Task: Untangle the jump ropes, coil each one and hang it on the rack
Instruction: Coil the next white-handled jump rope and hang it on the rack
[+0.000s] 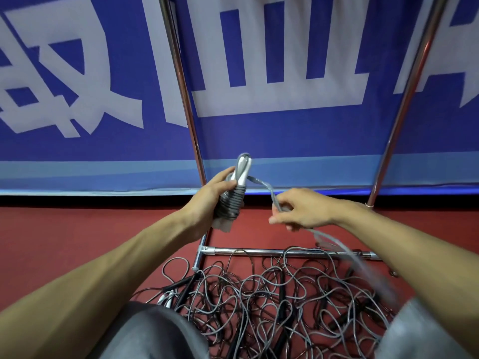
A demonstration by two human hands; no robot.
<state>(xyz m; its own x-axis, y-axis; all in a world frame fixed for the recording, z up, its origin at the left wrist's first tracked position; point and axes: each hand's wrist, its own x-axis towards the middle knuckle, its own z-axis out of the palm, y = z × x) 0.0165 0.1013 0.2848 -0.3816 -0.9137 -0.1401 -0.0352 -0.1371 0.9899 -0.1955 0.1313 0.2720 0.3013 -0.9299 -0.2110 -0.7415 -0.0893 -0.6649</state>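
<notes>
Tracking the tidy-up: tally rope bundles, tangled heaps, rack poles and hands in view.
Grey jump rope wound round white handles, held by left hand, tail pinched by right hand: 1
Tangled heap of grey and black ropes: 1, strands uncountable
Upright chrome rack poles: 2
Horizontal chrome rack bar: 1
Hands: 2
Total: 7
</notes>
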